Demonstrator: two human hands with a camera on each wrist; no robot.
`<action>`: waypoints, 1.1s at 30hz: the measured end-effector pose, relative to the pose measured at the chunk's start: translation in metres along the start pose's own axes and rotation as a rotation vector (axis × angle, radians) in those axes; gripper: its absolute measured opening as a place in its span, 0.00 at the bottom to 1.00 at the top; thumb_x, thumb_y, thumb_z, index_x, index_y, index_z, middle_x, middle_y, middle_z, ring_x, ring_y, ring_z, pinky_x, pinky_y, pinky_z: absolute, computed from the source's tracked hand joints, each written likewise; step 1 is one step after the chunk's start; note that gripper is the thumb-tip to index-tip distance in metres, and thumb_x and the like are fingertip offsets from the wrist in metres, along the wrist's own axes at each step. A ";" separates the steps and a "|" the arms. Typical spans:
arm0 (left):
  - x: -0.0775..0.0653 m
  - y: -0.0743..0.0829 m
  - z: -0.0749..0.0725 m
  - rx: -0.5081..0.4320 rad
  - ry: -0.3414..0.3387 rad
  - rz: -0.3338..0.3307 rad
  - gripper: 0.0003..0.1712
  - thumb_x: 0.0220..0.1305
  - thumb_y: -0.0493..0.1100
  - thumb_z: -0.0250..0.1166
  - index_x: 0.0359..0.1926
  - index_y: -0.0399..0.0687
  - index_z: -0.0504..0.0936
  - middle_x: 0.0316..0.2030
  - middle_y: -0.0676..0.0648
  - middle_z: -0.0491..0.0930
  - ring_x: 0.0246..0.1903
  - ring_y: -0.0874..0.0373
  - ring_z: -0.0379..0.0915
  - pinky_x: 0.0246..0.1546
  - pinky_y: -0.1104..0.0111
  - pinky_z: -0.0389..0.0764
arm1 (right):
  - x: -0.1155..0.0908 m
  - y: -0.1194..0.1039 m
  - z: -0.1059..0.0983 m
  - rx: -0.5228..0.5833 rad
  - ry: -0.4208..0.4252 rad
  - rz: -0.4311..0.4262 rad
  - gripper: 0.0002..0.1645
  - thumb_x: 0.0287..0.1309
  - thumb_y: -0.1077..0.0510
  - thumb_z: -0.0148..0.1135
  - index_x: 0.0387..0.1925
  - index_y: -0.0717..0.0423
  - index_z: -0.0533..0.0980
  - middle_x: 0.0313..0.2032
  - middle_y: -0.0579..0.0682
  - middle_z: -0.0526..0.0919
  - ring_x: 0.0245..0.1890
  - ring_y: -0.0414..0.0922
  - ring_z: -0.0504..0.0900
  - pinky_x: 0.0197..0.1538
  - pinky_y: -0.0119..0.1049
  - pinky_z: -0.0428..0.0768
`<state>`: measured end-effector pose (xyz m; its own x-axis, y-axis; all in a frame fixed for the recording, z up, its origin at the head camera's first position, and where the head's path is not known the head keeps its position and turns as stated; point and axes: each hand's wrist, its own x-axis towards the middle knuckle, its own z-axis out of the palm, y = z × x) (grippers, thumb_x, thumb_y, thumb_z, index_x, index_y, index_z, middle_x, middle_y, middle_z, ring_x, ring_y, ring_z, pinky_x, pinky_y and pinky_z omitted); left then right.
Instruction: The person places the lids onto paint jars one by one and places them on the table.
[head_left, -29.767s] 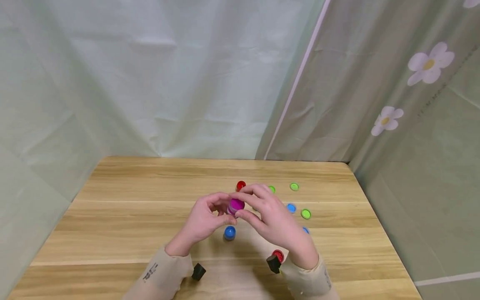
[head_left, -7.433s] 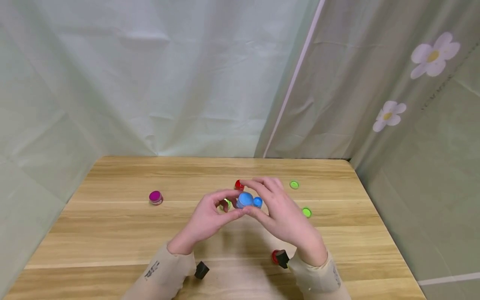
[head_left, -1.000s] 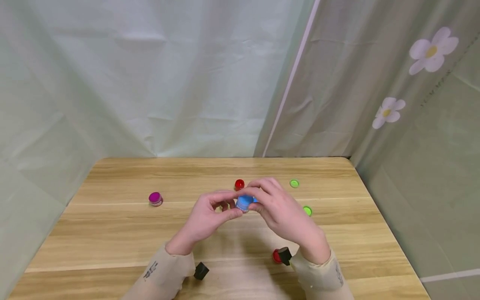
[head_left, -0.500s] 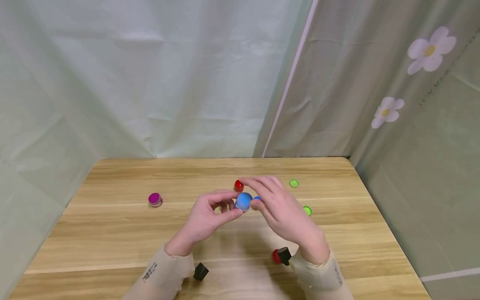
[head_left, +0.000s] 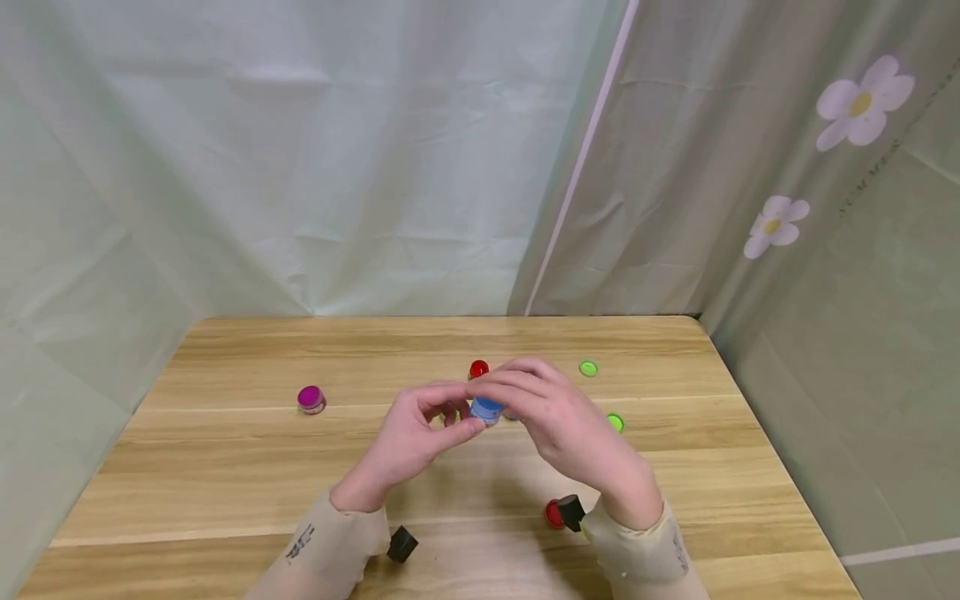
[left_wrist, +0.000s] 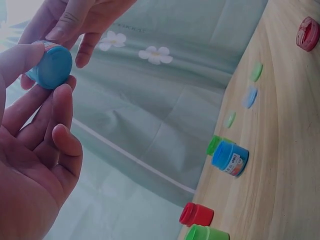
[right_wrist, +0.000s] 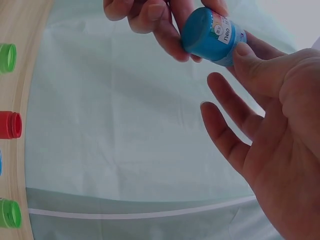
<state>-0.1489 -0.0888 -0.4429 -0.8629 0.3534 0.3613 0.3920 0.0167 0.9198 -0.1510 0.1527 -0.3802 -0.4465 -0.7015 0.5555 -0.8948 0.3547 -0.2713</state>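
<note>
My left hand [head_left: 420, 429] grips a small blue paint jar [head_left: 486, 412] between thumb and fingers, above the middle of the table. From the right, my right hand [head_left: 562, 417] curls its thumb and index finger round the jar's lid end [right_wrist: 237, 42], which it partly covers in the head view. A white label [right_wrist: 220, 31] shows on the jar's side. In the left wrist view the jar's smooth blue base [left_wrist: 56, 67] faces the camera. The right hand's remaining fingers stay apart from the jar.
A purple-lidded jar [head_left: 311, 399] stands at left on the wooden table [head_left: 247, 467]. Beyond my hands are an open red jar [left_wrist: 196, 214], green jars [left_wrist: 207, 233] and another blue jar [left_wrist: 230, 158]. Green lids [head_left: 588, 367], a blue lid [left_wrist: 250, 97] and a red lid [head_left: 554, 513] lie at right.
About 30 s ago both hands held the purple jar, which now stands at left; the blue jar is held instead. Within the last second, my right fingers opened off the lid and closed over it again.
</note>
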 end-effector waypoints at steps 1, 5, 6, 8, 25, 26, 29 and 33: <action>0.000 0.000 0.000 0.001 -0.002 -0.003 0.15 0.68 0.35 0.75 0.54 0.47 0.91 0.41 0.49 0.87 0.35 0.53 0.77 0.35 0.67 0.77 | 0.000 0.000 0.000 -0.002 0.002 0.001 0.27 0.73 0.71 0.62 0.68 0.52 0.79 0.64 0.46 0.83 0.67 0.49 0.76 0.71 0.38 0.71; 0.000 0.000 0.000 0.000 -0.013 -0.002 0.15 0.68 0.37 0.75 0.55 0.48 0.91 0.41 0.49 0.87 0.36 0.53 0.78 0.35 0.68 0.76 | -0.001 0.000 0.001 -0.015 0.005 0.040 0.26 0.71 0.62 0.70 0.67 0.50 0.80 0.62 0.46 0.81 0.66 0.48 0.77 0.68 0.38 0.75; 0.000 0.000 0.000 -0.002 -0.017 0.003 0.15 0.68 0.37 0.75 0.55 0.48 0.90 0.40 0.49 0.87 0.36 0.53 0.78 0.34 0.68 0.77 | -0.002 0.000 0.002 -0.018 0.003 0.054 0.26 0.70 0.59 0.71 0.68 0.49 0.80 0.61 0.46 0.81 0.65 0.48 0.76 0.67 0.38 0.76; 0.001 -0.001 0.000 -0.007 -0.022 0.013 0.16 0.68 0.36 0.75 0.55 0.48 0.90 0.40 0.49 0.87 0.36 0.53 0.78 0.34 0.68 0.76 | -0.002 -0.001 0.003 -0.025 -0.003 0.082 0.27 0.70 0.56 0.71 0.69 0.47 0.79 0.59 0.46 0.80 0.64 0.47 0.76 0.64 0.39 0.78; 0.002 0.000 0.002 0.016 0.029 0.102 0.16 0.60 0.30 0.79 0.49 0.41 0.93 0.37 0.51 0.88 0.30 0.55 0.78 0.32 0.67 0.75 | -0.002 -0.004 0.005 -0.088 -0.011 0.119 0.22 0.76 0.43 0.60 0.59 0.50 0.83 0.56 0.45 0.80 0.61 0.47 0.77 0.63 0.43 0.77; 0.002 0.001 0.002 0.020 0.032 0.111 0.16 0.59 0.30 0.79 0.49 0.41 0.93 0.37 0.51 0.88 0.30 0.54 0.78 0.31 0.66 0.75 | -0.002 -0.004 0.005 -0.091 -0.011 0.118 0.22 0.76 0.43 0.60 0.59 0.50 0.83 0.56 0.45 0.80 0.60 0.47 0.77 0.64 0.43 0.77; 0.002 0.001 0.002 0.029 0.042 0.126 0.18 0.56 0.27 0.80 0.49 0.39 0.93 0.38 0.50 0.89 0.30 0.54 0.79 0.30 0.64 0.75 | -0.001 -0.005 0.005 -0.105 -0.014 0.119 0.22 0.76 0.42 0.59 0.59 0.49 0.83 0.56 0.45 0.81 0.60 0.47 0.77 0.64 0.44 0.77; 0.001 0.002 0.002 0.032 0.048 0.127 0.19 0.55 0.26 0.80 0.49 0.39 0.93 0.39 0.50 0.89 0.29 0.54 0.79 0.30 0.66 0.75 | -0.002 -0.005 0.005 -0.121 -0.014 0.119 0.22 0.74 0.42 0.62 0.59 0.48 0.83 0.56 0.44 0.81 0.60 0.47 0.77 0.64 0.44 0.77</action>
<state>-0.1486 -0.0860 -0.4411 -0.8196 0.3098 0.4819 0.5081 0.0047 0.8613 -0.1456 0.1489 -0.3838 -0.5501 -0.6585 0.5135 -0.8286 0.5068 -0.2378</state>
